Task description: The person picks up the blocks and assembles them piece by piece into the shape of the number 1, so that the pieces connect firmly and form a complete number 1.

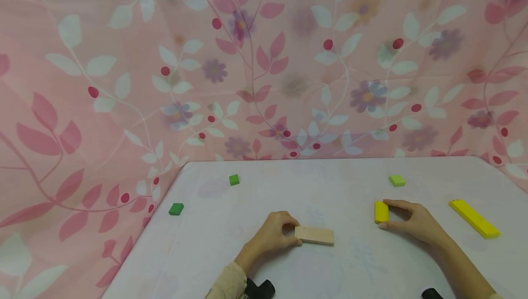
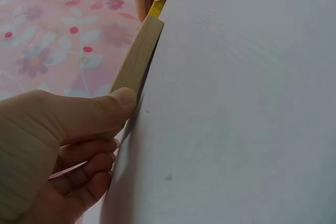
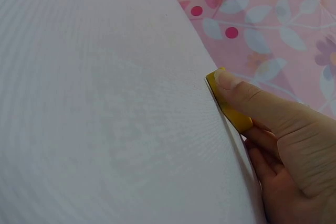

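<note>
My left hand (image 1: 275,232) pinches the left end of a flat, plain wooden block (image 1: 315,235) between thumb and fingers, low over the white table. In the left wrist view the thumb lies on the near end of the wooden block (image 2: 137,59). To the right, my right hand (image 1: 416,221) holds a short yellow block (image 1: 381,212) by its two ends, thumb at the near end. The right wrist view shows the thumb on the yellow block (image 3: 233,108) close to the tabletop. A gap of bare table separates the two held blocks.
A long yellow block (image 1: 474,218) lies right of my right hand. Green blocks sit farther off: a light green one (image 1: 397,180) at back right, a small one (image 1: 234,179) at back left, a dark one (image 1: 176,209) near the left edge. Floral cloth (image 1: 264,60) hangs behind the table.
</note>
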{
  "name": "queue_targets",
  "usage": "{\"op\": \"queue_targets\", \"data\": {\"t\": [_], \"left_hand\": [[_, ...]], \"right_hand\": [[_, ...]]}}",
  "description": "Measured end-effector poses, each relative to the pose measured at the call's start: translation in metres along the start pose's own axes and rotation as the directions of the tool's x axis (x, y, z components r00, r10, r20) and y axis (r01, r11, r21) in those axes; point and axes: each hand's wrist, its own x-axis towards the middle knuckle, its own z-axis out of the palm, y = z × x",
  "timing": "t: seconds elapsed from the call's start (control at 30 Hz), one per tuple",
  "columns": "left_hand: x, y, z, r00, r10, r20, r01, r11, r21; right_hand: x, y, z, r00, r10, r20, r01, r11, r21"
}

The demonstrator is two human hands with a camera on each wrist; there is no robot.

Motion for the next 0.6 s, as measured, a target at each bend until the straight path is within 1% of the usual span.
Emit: {"op": "queue_targets", "data": {"t": [0.2,0.33,0.6], "left_hand": [[0.0,-0.0005,0.0014,1.0,-0.006,-0.001,0.006,1.0,0.006],[-0.0003,-0.0005,0.0016,0.999,-0.031,0.014,0.031,1.0,0.004],[-0.001,0.0003,0.0001,0.998,-0.047,0.033,0.047,0.999,0.003]], "right_hand": [[-0.0001,-0.0007,-0.0008,1.0,-0.012,0.001,0.012,1.0,0.011],[0.0003,0.0004,-0.0003,1.0,-0.013,-0.003,0.013,1.0,0.002],[0.0006,0.0014,0.0003,1.0,-0.029,-0.008,0.029,1.0,0.004]]}}
